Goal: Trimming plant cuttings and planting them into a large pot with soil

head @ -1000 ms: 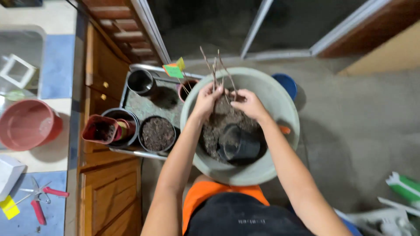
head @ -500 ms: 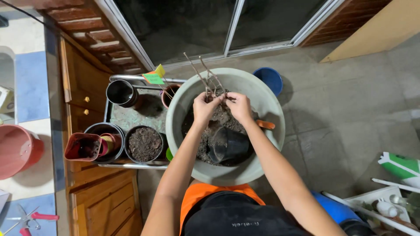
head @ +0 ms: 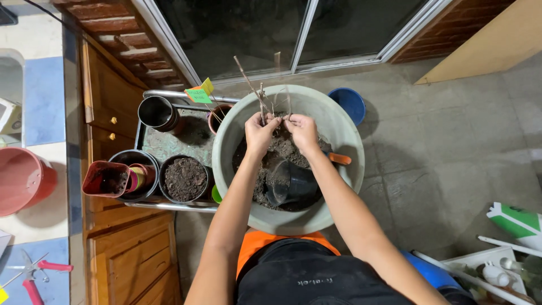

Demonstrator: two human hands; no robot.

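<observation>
Both my hands are together over the far half of the big grey basin (head: 344, 141), fingers curled and pinched on a small bunch of bare twigs (head: 265, 99). My left hand (head: 258, 134) grips the twigs low down from the nine o'clock side, and my right hand (head: 303, 130) closes on them from three o'clock, knuckles almost touching the left. Those twigs stand nearly upright, fanning out toward twelve o'clock above the basin's far rim.

Loose dark soil (head: 285, 152) fills the middle of the basin under my wrists. At six o'clock from my hands a black plastic pot (head: 291, 183) lies tipped on its side in the soil. An orange handle (head: 340, 160) pokes out of the soil at four o'clock from my right hand; I cannot tell what tool it belongs to.

At nine o'clock from the basin sits a metal tray (head: 169, 148) holding a black pot of soil (head: 183, 178), a red pot (head: 107, 179), and an empty dark pot (head: 156, 112). Green and yellow tags (head: 199, 93) stick up near the tray's far edge. A blue bucket (head: 350, 101) stands just beyond the basin at two o'clock.
</observation>
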